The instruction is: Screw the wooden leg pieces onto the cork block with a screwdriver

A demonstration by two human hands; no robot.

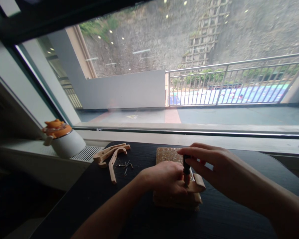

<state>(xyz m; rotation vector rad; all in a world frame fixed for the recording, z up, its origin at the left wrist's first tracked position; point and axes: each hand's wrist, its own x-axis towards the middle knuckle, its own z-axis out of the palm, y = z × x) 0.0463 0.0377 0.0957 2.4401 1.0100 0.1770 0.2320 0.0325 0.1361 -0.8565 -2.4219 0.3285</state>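
Note:
My right hand [201,157] is closed around the dark handle of a screwdriver [186,166], which stands upright with its tip down on a curved wooden piece [198,186]. From the left, my left hand [165,177] presses the same wooden piece down, its fingers closed on it and partly hidden. Beneath both lies a brown block [168,153] that looks wrapped in tape or clear film. The screwdriver's tip and any screw under it are too small to make out.
Several wooden hook-shaped pieces [112,154] and scattered screws [126,165] lie to the left on the dark table [229,212]. A white pot with an orange lid [68,142] stands on the sill by the window. A railing [226,86] shows outside.

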